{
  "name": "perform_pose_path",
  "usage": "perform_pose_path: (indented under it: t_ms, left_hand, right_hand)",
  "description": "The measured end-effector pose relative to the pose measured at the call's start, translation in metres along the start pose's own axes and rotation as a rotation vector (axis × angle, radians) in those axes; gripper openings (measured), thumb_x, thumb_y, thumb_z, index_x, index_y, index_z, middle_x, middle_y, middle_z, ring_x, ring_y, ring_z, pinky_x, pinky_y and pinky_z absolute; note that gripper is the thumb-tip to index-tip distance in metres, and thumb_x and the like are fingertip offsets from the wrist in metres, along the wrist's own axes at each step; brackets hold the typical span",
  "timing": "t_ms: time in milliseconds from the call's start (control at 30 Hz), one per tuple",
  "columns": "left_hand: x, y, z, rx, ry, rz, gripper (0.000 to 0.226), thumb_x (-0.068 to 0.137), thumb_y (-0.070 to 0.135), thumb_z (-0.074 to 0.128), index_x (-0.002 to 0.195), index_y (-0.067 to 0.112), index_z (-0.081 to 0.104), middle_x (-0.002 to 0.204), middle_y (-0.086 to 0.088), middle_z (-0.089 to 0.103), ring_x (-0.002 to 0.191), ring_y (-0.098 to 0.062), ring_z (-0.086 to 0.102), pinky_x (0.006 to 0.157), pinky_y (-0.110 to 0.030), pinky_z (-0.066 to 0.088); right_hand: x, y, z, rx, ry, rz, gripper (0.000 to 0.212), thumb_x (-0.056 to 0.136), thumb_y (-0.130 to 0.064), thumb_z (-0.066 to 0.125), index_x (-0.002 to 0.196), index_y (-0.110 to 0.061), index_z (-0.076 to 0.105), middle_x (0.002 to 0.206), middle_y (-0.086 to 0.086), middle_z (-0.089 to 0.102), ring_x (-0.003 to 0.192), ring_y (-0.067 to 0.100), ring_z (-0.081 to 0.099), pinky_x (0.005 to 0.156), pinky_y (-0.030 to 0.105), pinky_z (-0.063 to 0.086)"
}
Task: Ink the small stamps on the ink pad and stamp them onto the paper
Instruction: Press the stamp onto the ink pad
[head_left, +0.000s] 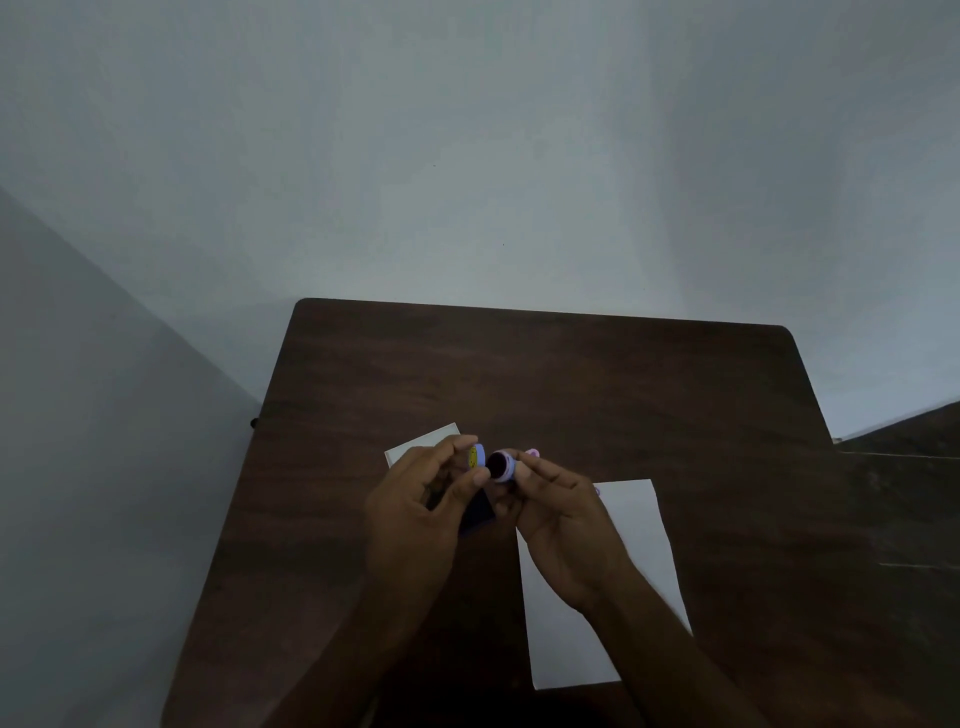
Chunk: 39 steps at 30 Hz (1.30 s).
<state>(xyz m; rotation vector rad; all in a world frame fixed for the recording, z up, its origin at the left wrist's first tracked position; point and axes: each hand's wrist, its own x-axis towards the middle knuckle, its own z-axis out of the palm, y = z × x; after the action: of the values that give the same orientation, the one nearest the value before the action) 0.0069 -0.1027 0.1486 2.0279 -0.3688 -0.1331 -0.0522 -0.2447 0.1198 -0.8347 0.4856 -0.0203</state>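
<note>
Two hands met above the table: the left hand pinched a lilac cap, the right hand the stamp (dark face exposed). The paper lay under the right wrist. A slip might smear ink onto fingers.

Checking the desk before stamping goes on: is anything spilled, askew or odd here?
Nothing spilled. The paper lies flat, slightly skewed to the table edge. Left hand holds a cap, right hand an open stamp.
</note>
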Motion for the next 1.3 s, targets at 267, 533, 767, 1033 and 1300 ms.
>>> perform_pose_path:
  t_ms: [267, 533, 767, 1033, 1300]
  left_hand:
    - [-0.01, -0.025, -0.013, -0.493, -0.109, -0.312, 0.031, 0.08, 0.011, 0.068, 0.11, 0.021, 0.063, 0.105, 0.006, 0.072, 0.093, -0.009, 0.069, 0.075, -0.017, 0.055]
    - [-0.022, -0.062, -0.035, -0.635, -0.072, -0.406, 0.033, 0.083, 0.015, 0.064, 0.112, 0.031, 0.066, 0.107, 0.001, 0.072, 0.094, -0.018, 0.069, 0.077, -0.022, 0.056]
    - [-0.045, -0.109, -0.038, -0.573, 0.034, -0.498, 0.04, 0.08, 0.007, 0.072, 0.112, 0.03, 0.065, 0.11, 0.01, 0.07, 0.098, -0.008, 0.068, 0.073, -0.016, 0.054]
    - [-0.069, -0.172, -0.026, -0.471, 0.09, -0.636, 0.037, 0.078, -0.001, 0.071, 0.111, 0.014, 0.064, 0.107, -0.004, 0.071, 0.098, -0.015, 0.068, 0.085, -0.028, 0.055]
    - [-0.072, -0.199, -0.014, -0.116, 0.093, -0.54, 0.033, 0.072, 0.01, 0.078, 0.1, 0.025, 0.068, 0.101, 0.012, 0.068, 0.096, -0.002, 0.061, 0.087, -0.024, 0.051]
  right_hand:
    - [0.002, 0.006, 0.005, 0.059, 0.002, 0.04, 0.028, 0.086, -0.015, 0.057, 0.109, -0.001, 0.067, 0.103, 0.018, 0.068, 0.088, 0.025, 0.062, 0.077, 0.032, 0.055]
    - [0.006, 0.013, 0.019, 0.056, -0.039, 0.112, 0.027, 0.086, -0.014, 0.055, 0.107, -0.004, 0.067, 0.089, 0.013, 0.067, 0.079, 0.02, 0.063, 0.074, 0.033, 0.053]
    - [0.005, 0.025, 0.033, 0.023, -0.036, 0.186, 0.025, 0.083, -0.014, 0.057, 0.103, -0.006, 0.07, 0.09, 0.011, 0.069, 0.08, 0.019, 0.065, 0.073, 0.031, 0.053]
    - [0.002, 0.037, 0.05, 0.021, -0.05, 0.253, 0.024, 0.084, -0.01, 0.054, 0.101, -0.005, 0.07, 0.091, 0.012, 0.069, 0.08, 0.02, 0.065, 0.076, 0.034, 0.052]
    - [-0.002, 0.043, 0.064, 0.032, -0.087, 0.273, 0.024, 0.087, -0.007, 0.049, 0.095, -0.005, 0.072, 0.088, 0.013, 0.068, 0.078, 0.02, 0.063, 0.073, 0.033, 0.052]
